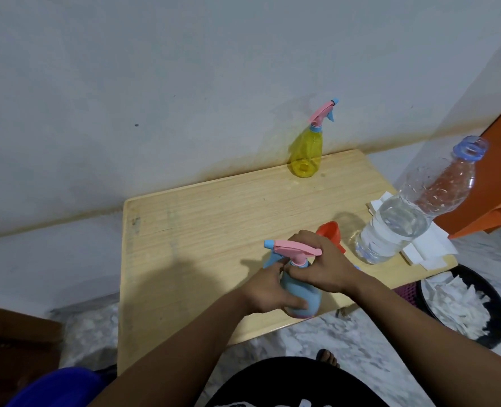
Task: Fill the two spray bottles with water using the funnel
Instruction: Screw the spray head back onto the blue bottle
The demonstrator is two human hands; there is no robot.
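Note:
A blue spray bottle (303,298) with a pink trigger head stands near the front edge of the wooden table (199,230). My left hand (268,292) wraps the bottle's body. My right hand (322,265) grips the bottle's neck collar just under the pink head. Behind my right hand, partly hidden, lies the red funnel (330,232). A yellow spray bottle (306,154) with a pink head stands at the table's far edge by the wall. A clear water bottle (404,218), open and about half full, stands at the right.
White paper napkins (425,245) lie under and beside the water bottle. A black bin (466,304) with white paper sits on the floor at the right. An orange panel (495,183) stands at the far right. A dark box (14,342) is at the lower left.

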